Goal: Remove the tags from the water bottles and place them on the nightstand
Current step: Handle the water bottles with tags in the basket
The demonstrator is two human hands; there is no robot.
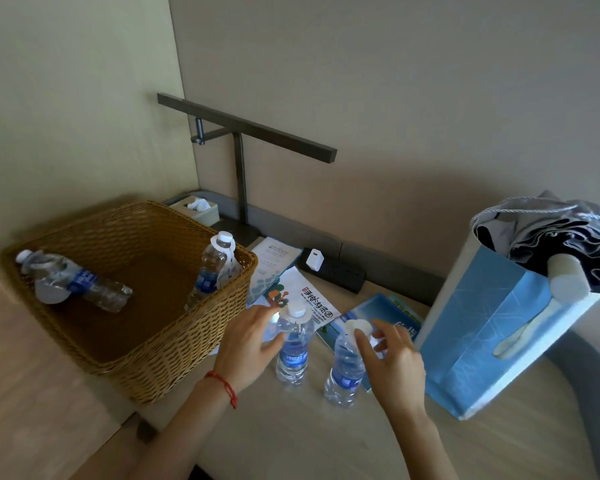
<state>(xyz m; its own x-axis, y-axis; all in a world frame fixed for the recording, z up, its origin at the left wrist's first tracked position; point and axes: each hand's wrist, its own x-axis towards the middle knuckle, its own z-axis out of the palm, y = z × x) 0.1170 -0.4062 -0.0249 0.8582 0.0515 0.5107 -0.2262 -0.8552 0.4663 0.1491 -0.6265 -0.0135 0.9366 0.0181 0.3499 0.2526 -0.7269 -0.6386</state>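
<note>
Two small water bottles with blue labels stand on the wooden tabletop. The left bottle has a white cap and a pale tag round its neck. My left hand is beside it with relaxed fingers touching its shoulder. The right bottle stands a little nearer. My right hand hovers at its neck, fingers spread by the white cap and tag; I cannot tell whether they pinch the tag. Two more tagged bottles are in the wicker basket: one lying flat, one leaning on the right wall.
A blue paper bag stuffed with dark cloth stands at the right. Leaflets lie behind the bottles. A power strip with a white charger, a desk lamp and a tissue box line the wall.
</note>
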